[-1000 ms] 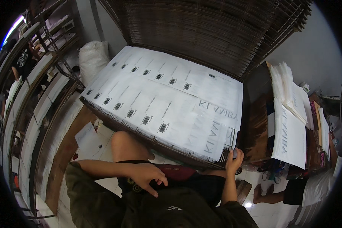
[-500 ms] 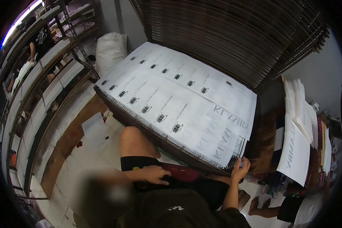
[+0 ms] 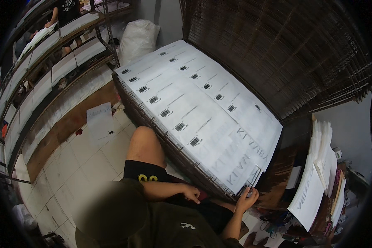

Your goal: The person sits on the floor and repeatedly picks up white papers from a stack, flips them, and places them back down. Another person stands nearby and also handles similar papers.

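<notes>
While L hand (image 3: 191, 193) curls loosely, R hand (image 3: 246, 199) pinching sm. obj. (image 3: 249, 193), by rack (image 3: 161, 139)

White printed sheets (image 3: 182, 99) are laid flat in two overlapping rows, pretty much edge to edge on a dark wire rack (image 3: 175, 146).

A dark wire rack (image 3: 155, 126) is carrying overlapping white printed sheets (image 3: 186, 99), which are covering most of its top. Beside it, the tiled floor (image 3: 89, 165) is bearing a loose white sheet (image 3: 100, 120). At right, a brown wooden tabletop (image 3: 279, 177) is supporting piled white papers (image 3: 306, 198).
</notes>
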